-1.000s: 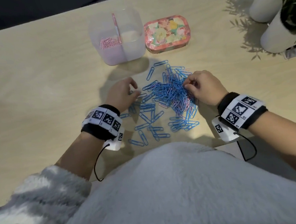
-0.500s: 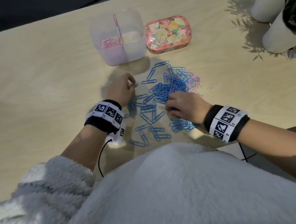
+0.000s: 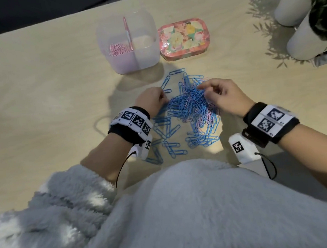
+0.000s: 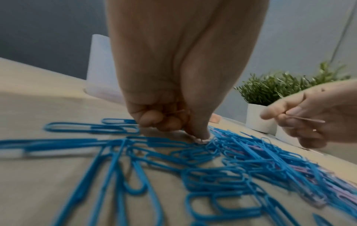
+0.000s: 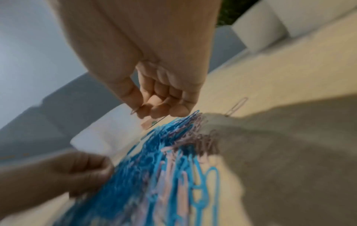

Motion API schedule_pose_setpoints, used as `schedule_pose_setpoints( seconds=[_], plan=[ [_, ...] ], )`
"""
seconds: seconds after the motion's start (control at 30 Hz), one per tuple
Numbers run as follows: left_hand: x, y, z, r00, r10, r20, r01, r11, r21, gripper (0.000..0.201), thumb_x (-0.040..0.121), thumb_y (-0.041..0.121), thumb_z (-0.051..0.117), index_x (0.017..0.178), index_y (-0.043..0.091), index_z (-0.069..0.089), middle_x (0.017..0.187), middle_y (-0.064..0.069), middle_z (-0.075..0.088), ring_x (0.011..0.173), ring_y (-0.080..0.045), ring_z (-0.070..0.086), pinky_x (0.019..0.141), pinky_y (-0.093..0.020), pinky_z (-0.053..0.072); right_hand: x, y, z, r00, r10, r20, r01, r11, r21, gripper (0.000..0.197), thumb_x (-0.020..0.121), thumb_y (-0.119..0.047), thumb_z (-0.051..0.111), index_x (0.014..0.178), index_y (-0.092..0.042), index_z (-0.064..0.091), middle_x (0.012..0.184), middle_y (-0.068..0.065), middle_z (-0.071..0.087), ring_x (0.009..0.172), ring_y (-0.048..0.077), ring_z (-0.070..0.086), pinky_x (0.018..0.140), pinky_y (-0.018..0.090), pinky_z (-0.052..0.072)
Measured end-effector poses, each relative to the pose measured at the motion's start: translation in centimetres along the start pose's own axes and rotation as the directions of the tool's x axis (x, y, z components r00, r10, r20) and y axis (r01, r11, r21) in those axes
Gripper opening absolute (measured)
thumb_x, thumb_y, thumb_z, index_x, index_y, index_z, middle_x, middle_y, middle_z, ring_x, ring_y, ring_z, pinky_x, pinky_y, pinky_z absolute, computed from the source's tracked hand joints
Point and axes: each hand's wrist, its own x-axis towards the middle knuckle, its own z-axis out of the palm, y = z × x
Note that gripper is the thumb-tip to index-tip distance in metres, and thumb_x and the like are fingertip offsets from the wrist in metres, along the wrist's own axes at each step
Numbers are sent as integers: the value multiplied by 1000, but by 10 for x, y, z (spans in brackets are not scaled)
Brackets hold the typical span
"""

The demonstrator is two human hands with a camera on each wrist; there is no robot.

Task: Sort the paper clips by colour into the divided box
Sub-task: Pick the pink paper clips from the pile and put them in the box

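Right hand [image 3: 223,97] pinching 1 pink clip [image 4: 306,119] above pile [image 3: 190,110], frame centre; left hand [image 3: 151,101] fingers curled, holding pink clips [image 4: 177,112].

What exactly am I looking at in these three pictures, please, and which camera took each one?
There is no machine here: a person sorts paper clips with bare hands, wearing a camera on the head and one on each wrist band.

The head view looks down on a wooden table. On it lie a heap of mostly blue paper clips with some pink ones mixed in, a clear divided box with pink clips in its left compartment, a floral tin and white plant pots.

The other two views look along each hand. The left hand has a pink clip tucked in its curled fingers while one fingertip presses at the heap. The right hand pinches a pale pink clip between thumb and finger, just above the heap.
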Motion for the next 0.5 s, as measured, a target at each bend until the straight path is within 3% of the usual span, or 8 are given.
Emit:
schedule_pose_setpoints(
  seconds=[0.1,0.2,0.27,0.37,0.43,0.5],
  plan=[
    [-5,-8,-2,1000,-21,-5,21,999,-30,17,90,13,52,95,-1,61,103,-17,63,98,-29,56,79,-31,38,13,-6,-10,949,278,-151,-206,905,372,34,85,7,33,66,-6,57,38,-3,51,30,6,41,34,12,33],
    [-9,-10,-3,999,2,-33,-3,999,-37,15,88,17,57,92,4,61,88,-9,57,91,-26,54,73,-28,35,30,-6,-17,896,408,-174,-271,814,513,28,78,3,34,57,-7,49,45,8,49,36,17,42,31,16,30],
    [-9,-10,-1,999,28,-25,-28,1000,-13,14,88,18,58,92,5,61,87,-5,53,90,-25,53,73,-27,34,35,2,-15,913,383,-140,-299,862,410,25,82,-3,43,59,-9,52,48,7,48,34,14,41,33,13,28],
    [-9,-9,0,999,45,7,-45,999,31,13,90,15,52,93,4,59,98,-13,59,93,-28,54,75,-29,35,33,11,-3,984,176,-26,-177,983,-43,9,81,-14,63,73,-11,60,60,9,56,44,13,48,47,23,39],
    [-8,-9,-2,999,31,-23,-31,999,7,16,89,12,49,95,1,58,98,-16,59,92,-30,54,75,-29,37,27,9,6,999,35,9,-31,960,-280,8,79,-15,67,84,-9,64,69,8,58,59,17,50,62,28,41],
    [-8,-9,-6,998,-14,-60,9,997,-80,16,90,13,47,95,1,56,90,-10,59,84,-24,54,72,-28,38,18,6,17,997,-66,44,78,934,-348,11,80,-13,65,88,-6,64,73,6,58,66,18,51,67,27,40]
  ],
)
